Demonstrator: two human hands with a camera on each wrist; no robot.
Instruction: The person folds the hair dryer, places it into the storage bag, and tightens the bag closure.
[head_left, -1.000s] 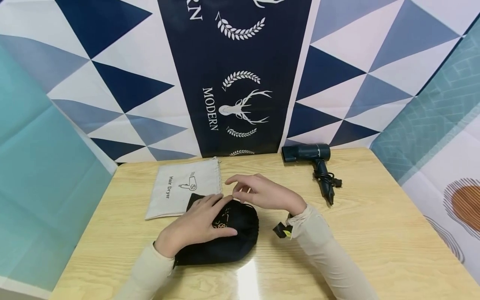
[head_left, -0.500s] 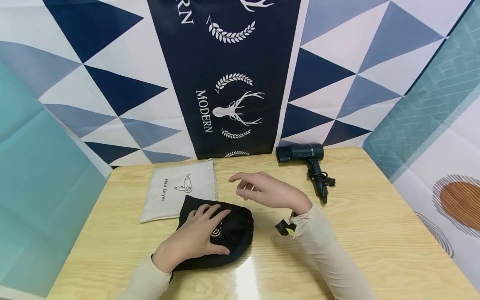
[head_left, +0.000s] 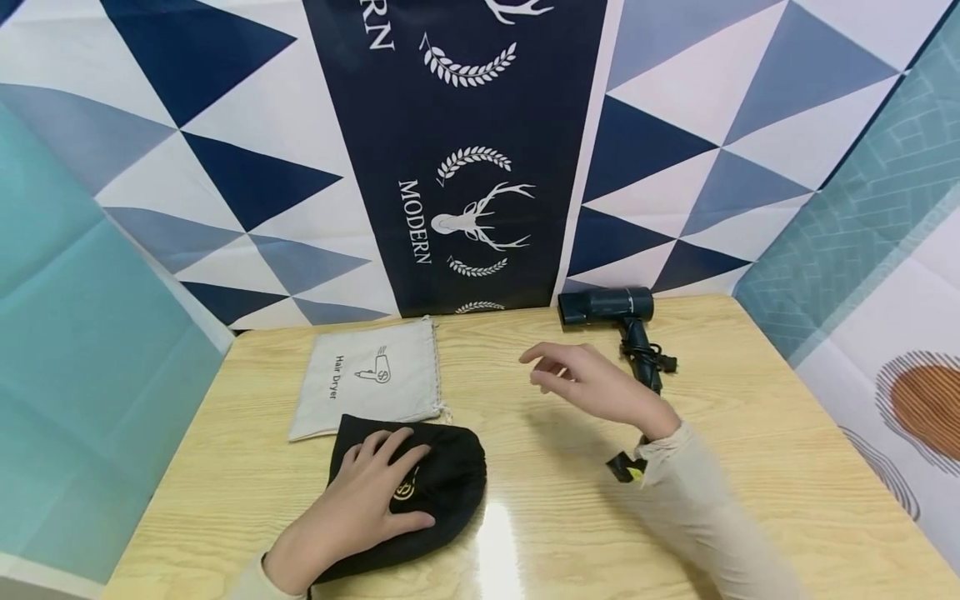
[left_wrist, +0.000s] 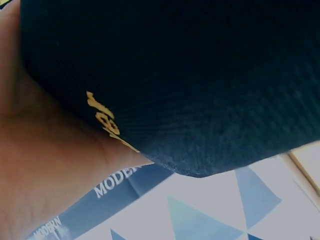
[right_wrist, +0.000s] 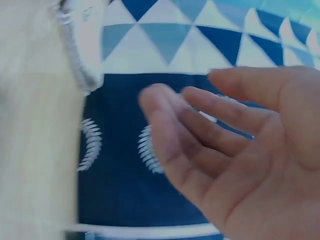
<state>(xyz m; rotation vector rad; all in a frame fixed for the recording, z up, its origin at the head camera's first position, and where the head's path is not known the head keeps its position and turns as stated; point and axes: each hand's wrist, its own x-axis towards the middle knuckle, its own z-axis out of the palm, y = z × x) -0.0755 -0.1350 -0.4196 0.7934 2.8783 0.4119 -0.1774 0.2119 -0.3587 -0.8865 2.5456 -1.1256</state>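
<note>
A black drawstring bag (head_left: 453, 475) with a gold print lies on the wooden table, bulging, its gathered end toward the right. My left hand (head_left: 360, 500) grips it from above, fingers spread and bent over the cloth and thumb along the near side. Dark cloth fills most of the left wrist view, with the thumb (left_wrist: 75, 155) beside the gold print. My right hand (head_left: 592, 383) hovers over the table's right half, fingers loosely bent and holding nothing. Behind its wrist, a black hair dryer (head_left: 607, 307) lies near the back edge, cord wrapped at its handle.
A flat off-white pouch (head_left: 367, 375) printed "Hair Dryer" lies behind the black bag, its near edge close to it. Patterned cloth (head_left: 480, 167) hangs as a wall along the table's back edge, with pale blue panels at both sides.
My left hand has drawn the black bag left and toward me, off the off-white pouch. My right hand has moved away from the bag to the right. The hair dryer has stayed put.
</note>
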